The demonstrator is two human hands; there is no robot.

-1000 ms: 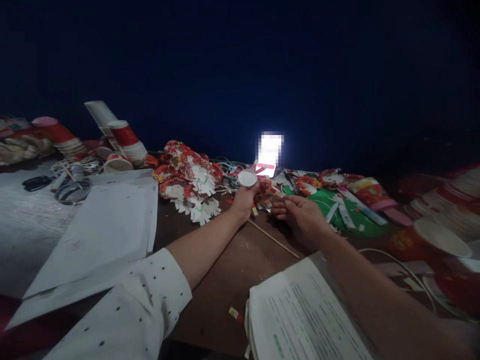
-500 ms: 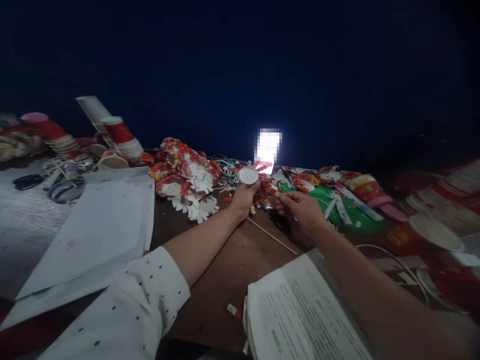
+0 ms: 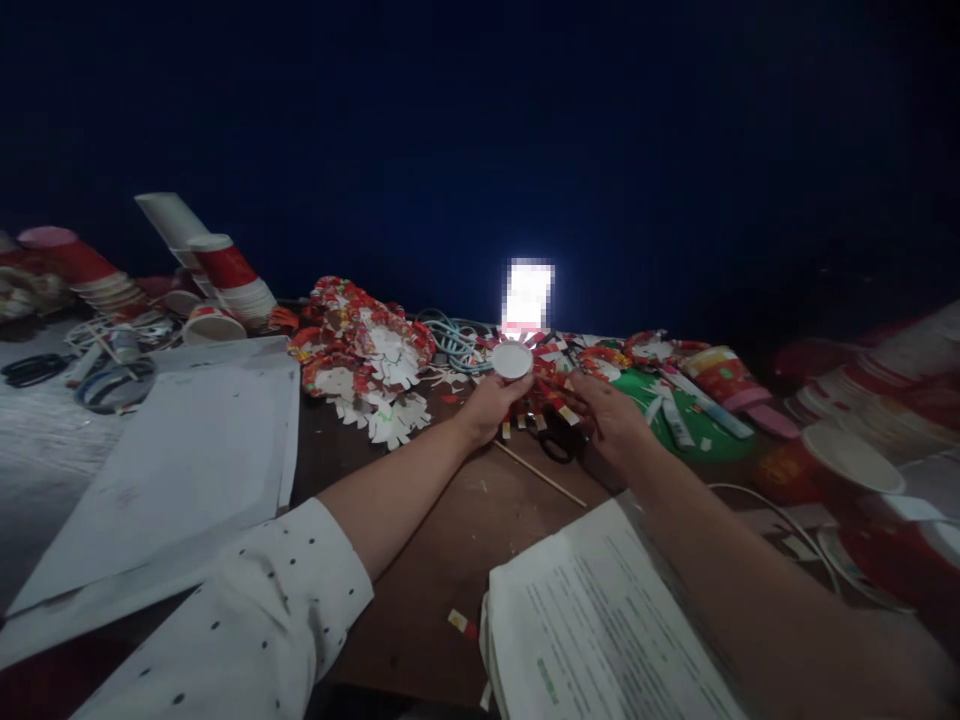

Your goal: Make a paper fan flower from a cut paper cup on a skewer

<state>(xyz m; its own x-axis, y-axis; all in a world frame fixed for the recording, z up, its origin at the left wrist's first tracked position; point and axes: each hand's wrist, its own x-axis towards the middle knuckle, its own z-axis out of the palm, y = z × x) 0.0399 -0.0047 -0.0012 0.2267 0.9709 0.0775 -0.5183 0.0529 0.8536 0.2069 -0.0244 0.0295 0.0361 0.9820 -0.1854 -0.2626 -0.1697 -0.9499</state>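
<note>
My left hand (image 3: 491, 405) is closed round the edge of a paper cup (image 3: 511, 360) cut into strips. The cup's round white base faces me, and red strips with pale ends fan out around it. Just right of the strips is my right hand (image 3: 607, 412), its fingers stretched out and slightly apart. Whether the fingertips touch a strip is hard to see. Below the strips lie scissors (image 3: 556, 440) with dark handles, partly hidden. A thin wooden stick (image 3: 541, 474) rests on the brown table in front of my hands.
Cut paper flowers (image 3: 367, 350) are heaped to the left, beside a white board (image 3: 195, 450). Stacked paper cups (image 3: 232, 275) stand behind it. A bright screen (image 3: 528, 295) glows ahead. Tubes lie on a green sheet (image 3: 701, 420). A printed booklet (image 3: 592, 620) is near me.
My right fingers have come off the strip they pinched and spread a little. The cut cup has turned slightly, its strips fanning wider, and the scissors show more. The view has shifted slightly.
</note>
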